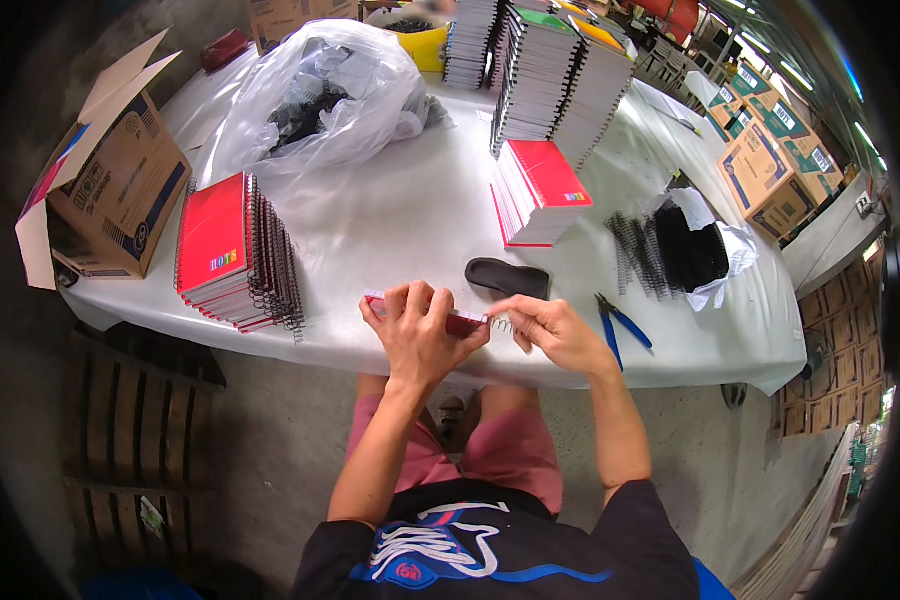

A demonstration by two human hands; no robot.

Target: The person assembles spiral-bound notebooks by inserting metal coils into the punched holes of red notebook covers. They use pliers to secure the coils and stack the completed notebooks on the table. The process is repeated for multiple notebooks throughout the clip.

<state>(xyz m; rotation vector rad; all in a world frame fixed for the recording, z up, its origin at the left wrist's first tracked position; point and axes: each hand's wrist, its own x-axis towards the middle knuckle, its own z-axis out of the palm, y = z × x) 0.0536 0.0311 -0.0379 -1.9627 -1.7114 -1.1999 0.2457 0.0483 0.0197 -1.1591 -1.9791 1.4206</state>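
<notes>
My left hand [415, 338] grips a red notebook [464, 324] held on edge near the front of the table, fingers over its top. My right hand [565, 338] pinches a thin spiral binding coil [505, 325] at the notebook's right end. How far the coil runs through the holes is hidden by my left hand. Just beyond lies a black, rounded, sole-shaped piece [508, 278]. Blue-handled pliers [620, 325] rest to the right of my right hand, their handles spread.
Spiral-bound red notebooks [215, 235] are stacked at left, beside an open carton [120, 190]. A red-covered stack [545, 185] stands ahead, before taller notebook piles [535, 95]. Black coils [650, 255] lie at right. A plastic bag [320, 100] sits at the back of the white-covered table [390, 230].
</notes>
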